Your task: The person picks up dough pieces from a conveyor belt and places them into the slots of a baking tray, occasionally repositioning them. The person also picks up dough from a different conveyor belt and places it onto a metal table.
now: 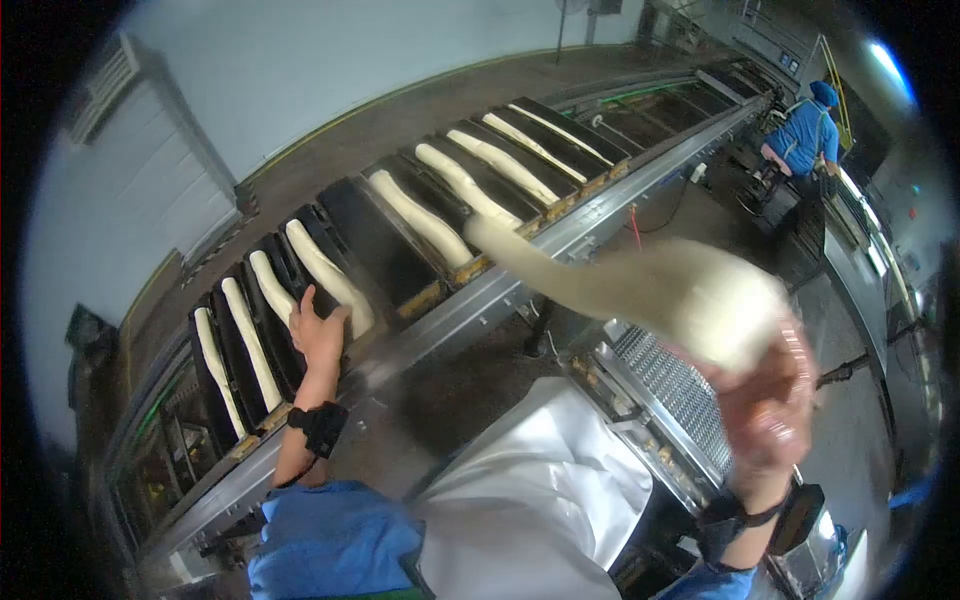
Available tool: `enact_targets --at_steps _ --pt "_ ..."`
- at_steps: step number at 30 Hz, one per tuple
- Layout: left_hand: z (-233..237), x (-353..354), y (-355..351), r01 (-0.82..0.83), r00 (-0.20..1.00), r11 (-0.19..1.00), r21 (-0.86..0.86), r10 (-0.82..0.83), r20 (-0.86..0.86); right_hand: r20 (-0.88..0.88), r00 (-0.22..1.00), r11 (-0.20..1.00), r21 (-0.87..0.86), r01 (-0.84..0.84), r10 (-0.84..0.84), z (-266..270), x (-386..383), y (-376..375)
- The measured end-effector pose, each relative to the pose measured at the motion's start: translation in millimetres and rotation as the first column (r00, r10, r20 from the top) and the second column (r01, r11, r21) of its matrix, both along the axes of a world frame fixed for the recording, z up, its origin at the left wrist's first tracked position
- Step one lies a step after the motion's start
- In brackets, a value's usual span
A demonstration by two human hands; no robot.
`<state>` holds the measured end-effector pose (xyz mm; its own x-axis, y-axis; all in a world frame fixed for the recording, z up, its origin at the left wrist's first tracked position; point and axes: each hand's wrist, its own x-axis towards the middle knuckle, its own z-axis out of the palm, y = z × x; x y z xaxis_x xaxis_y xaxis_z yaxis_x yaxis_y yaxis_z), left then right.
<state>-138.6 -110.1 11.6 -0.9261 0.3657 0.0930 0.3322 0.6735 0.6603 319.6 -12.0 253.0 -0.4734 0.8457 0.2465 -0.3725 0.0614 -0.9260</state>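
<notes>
My right hand (pixel 765 400) is raised and grips one end of a long strand of pale dough (pixel 640 285); the strand swings out, blurred, toward the line of black baking pans. My left hand (pixel 318 330) reaches to the pans and lies with open fingers on a dough strand (pixel 325 272) in one of them. The pan (pixel 375 240) just right of that hand holds no dough. Other pans on both sides each carry one long dough piece (pixel 425 215). Both wrists wear black bands.
The pans ride a long metal conveyor (pixel 560 240) running from lower left to upper right. A mesh belt machine (pixel 670 390) stands under my right hand. A person in blue (pixel 800 135) works at the far end. My white apron (pixel 540 500) fills the foreground.
</notes>
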Motion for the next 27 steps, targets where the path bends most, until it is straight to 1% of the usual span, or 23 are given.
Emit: enact_targets --at_steps 1,2,3,4,5,7,9,10,11,12,14,15,16,17,18,19,20,21,22,23,24,26,27 --pt "-7.6 -7.2 -6.8 0.033 0.992 0.998 0.054 -0.026 -0.127 -0.131 0.959 0.967 -0.019 -0.256 0.251 -1.0 -31.3 -2.5" --pt "-5.4 -8.7 -10.4 0.021 0.991 0.999 0.05 -0.015 -0.13 -0.059 0.901 0.901 0.087 -0.425 0.431 -4.5 -45.3 2.4" --pt "-5.1 -7.8 -12.4 0.076 0.98 0.988 0.135 -0.049 -0.191 -0.081 0.87 0.867 0.169 -0.47 0.487 -17.8 -54.9 4.5" --pt "-3.9 -5.4 -13.7 0.137 0.964 0.968 0.213 -0.08 -0.255 -0.031 0.878 0.871 0.144 -0.47 0.478 -19.0 -57.6 5.1" --pt "1.1 -2.3 -13.2 0.131 0.964 0.969 0.208 -0.075 -0.256 0.019 0.885 0.878 0.118 -0.464 0.466 -20.3 -58.0 6.4" --pt "13.9 8.8 -2.6 0.22 0.958 0.931 0.292 -0.15 -0.245 0.129 0.931 0.933 0.071 -0.353 0.342 -29.9 -39.3 19.4" --pt "18.2 12.1 11.9 0.243 0.96 0.918 0.312 -0.183 -0.21 0.296 0.949 0.986 0.087 -0.14 0.108 -56.0 -2.3 35.4" --pt "11.2 8.9 20.6 0.26 0.96 0.903 0.342 -0.204 -0.193 0.383 0.924 0.993 0.115 -0.024 -0.022 -75.4 22.9 42.7" --pt "4.3 7.7 29.9 0.278 0.958 0.886 0.371 -0.227 -0.176 0.519 0.836 0.983 0.126 0.133 -0.179 -95.4 52.1 47.1" --pt "1.7 10.8 36.7 0.28 0.959 0.882 0.379 -0.241 -0.148 0.637 0.701 0.945 0.159 0.286 -0.319 -118.5 86.3 49.1" --pt "3.1 27.2 53.4 0.299 0.954 0.885 0.357 -0.275 -0.117 0.789 0.355 0.825 0.31 0.473 -0.501 -186.3 178.8 54.8" --pt "2.2 31.9 55.8 0.358 0.93 0.878 0.318 -0.303 -0.208 0.816 0.046 0.762 0.516 0.392 -0.576 -224.9 238.2 40.4" --pt "2.6 38.7 60.1 0.399 0.905 0.871 0.285 -0.324 -0.277 0.741 -0.273 0.696 0.671 0.255 -0.614 -254.1 286.4 15.0" --pt "3.4 49.1 67.8 0.447 0.872 0.857 0.256 -0.353 -0.341 0.732 -0.315 0.67 0.681 0.298 -0.604 -263.5 311.0 -14.9" --pt "6.2 62.4 77.3 0.507 0.845 0.819 0.27 -0.41 -0.343 0.763 -0.494 0.677 0.624 0.391 -0.418 -269.2 329.9 -46.8" --pt "10.8 78.4 86.9 0.597 0.768 0.773 0.217 -0.472 -0.432 0.761 -0.622 0.655 0.567 0.499 -0.185 -272.8 346.6 -80.1" --pt "13.7 94.2 99.3 0.682 0.674 0.714 0.159 -0.53 -0.516 0.821 -0.566 0.589 0.494 0.639 -0.074 -281.6 361.3 -114.8" --pt "15.0 111.4 106.6 0.739 0.629 0.652 0.169 -0.579 -0.519 0.874 -0.485 0.502 0.412 0.76 0.018 -287.9 374.3 -152.0" --pt "17.2 126.7 114.9 0.811 0.527 0.581 0.07 -0.672 -0.519 0.842 -0.525 0.467 0.419 0.779 0.121 -288.6 367.8 -182.9" --pt "18.3 141.0 121.0 0.866 0.415 0.5 -0.03 -0.75 -0.515 0.814 -0.571 0.473 0.466 0.748 0.101 -269.2 338.8 -208.2" --pt "19.0 153.8 127.2 0.901 0.359 0.432 -0.021 -0.773 -0.523 0.816 -0.572 0.466 0.475 0.747 0.084 -264.2 332.8 -229.6" --pt "16.5 169.5 141.9 0.955 0.123 0.188 -0.229 -0.955 -0.269 0.83 -0.558 0.453 0.487 0.747 0.027 -258.8 325.4 -261.8" --pt "31.3 174.0 150.6 0.942 0.101 0.169 -0.291 -0.967 -0.234 0.845 -0.535 0.44 0.483 0.757 -0.007 -240.4 320.1 -275.6"
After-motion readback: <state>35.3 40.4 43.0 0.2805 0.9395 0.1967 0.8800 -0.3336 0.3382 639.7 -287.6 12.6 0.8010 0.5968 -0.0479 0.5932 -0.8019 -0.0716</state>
